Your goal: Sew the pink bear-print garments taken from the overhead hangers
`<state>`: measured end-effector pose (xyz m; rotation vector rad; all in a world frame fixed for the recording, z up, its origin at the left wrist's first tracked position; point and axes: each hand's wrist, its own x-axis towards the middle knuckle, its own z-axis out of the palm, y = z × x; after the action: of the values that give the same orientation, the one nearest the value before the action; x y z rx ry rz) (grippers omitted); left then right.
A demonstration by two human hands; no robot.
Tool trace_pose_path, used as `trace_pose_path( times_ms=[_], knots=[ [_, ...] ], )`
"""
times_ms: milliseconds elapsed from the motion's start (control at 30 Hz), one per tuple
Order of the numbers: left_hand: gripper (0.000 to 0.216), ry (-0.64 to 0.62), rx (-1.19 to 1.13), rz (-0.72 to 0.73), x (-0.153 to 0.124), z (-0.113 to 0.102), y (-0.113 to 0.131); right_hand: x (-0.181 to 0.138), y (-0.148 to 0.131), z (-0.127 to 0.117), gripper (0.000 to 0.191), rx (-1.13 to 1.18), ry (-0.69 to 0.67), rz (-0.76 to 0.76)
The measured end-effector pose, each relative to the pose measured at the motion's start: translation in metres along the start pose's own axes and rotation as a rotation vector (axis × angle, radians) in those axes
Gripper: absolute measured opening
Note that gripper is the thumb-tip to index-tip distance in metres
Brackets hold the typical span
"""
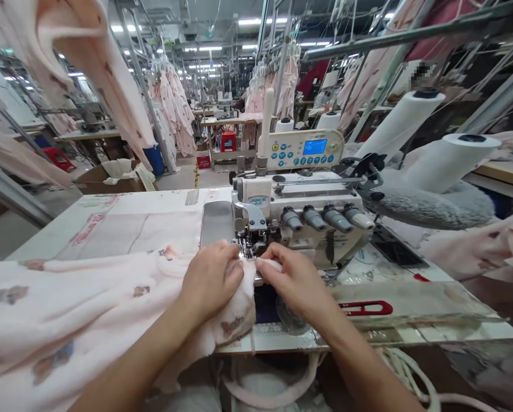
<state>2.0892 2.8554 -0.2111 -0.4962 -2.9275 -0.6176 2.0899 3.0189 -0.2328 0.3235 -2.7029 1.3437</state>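
Observation:
Pale pink plush fabric printed with brown and grey animal figures spreads over the left of the table, its right edge under the foot area of a white overlock sewing machine. On this fabric, just left of the presser foot, my left hand is closed, thumb against curled fingers, gripping the cloth. To the right of the foot my right hand pinches a narrow white strip at the fabric's edge between thumb and fingers. The needle itself is hidden among the metal parts.
A red-handled tool lies on the right of the table. Large white thread cones and a grey fluffy pad stand behind it. Pink cloth hangs at the upper left. A cardboard box sits beyond the table.

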Motion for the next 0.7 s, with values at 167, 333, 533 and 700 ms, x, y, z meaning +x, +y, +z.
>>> trace_pose_path(
  times_ms=[167,333,533,700],
  knots=[
    [0.011,0.039,0.007,-0.014,0.007,0.004,0.000,-0.005,0.003,0.008,0.016,-0.032,0.145,-0.065],
    [0.011,0.077,0.021,-0.002,0.003,0.005,0.001,-0.006,0.004,0.005,0.015,-0.081,0.067,-0.093],
    [0.014,0.089,0.017,0.016,0.005,0.008,0.000,-0.005,0.007,0.014,0.012,-0.257,0.184,-0.207],
    [0.014,0.101,0.089,0.018,0.006,0.011,0.000,-0.005,0.010,0.023,0.017,-0.404,0.321,-0.280]
  ],
)
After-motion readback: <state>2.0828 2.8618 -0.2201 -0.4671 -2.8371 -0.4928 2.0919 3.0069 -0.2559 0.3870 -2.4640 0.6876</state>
